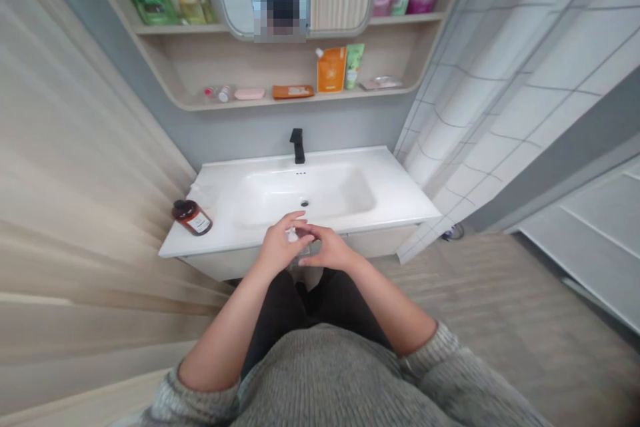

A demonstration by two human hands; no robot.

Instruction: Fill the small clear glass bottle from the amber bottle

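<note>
In front of the sink's near edge, my left hand (280, 243) and my right hand (330, 248) meet with their fingers curled. Between them is a small clear bottle (304, 251) with a white top (291, 235). Fingers cover much of it, so its full shape and any label stay hidden. My left hand grips it around the top, and my right hand closes on it from the other side, fingertips touching the left ones. Just beyond the hands lies the white sink (345, 193), with a black faucet (299, 147) behind its basin.
A brown bottle (193, 217) stands at the counter's left end, near crumpled clear plastic. Above, a shelf (240, 60) holds an orange pouch (331, 70), a green tube (355, 65) and a pink bar (250, 93). Beige curtain (75, 180) hangs left; a white checked curtain (480, 80) hangs right.
</note>
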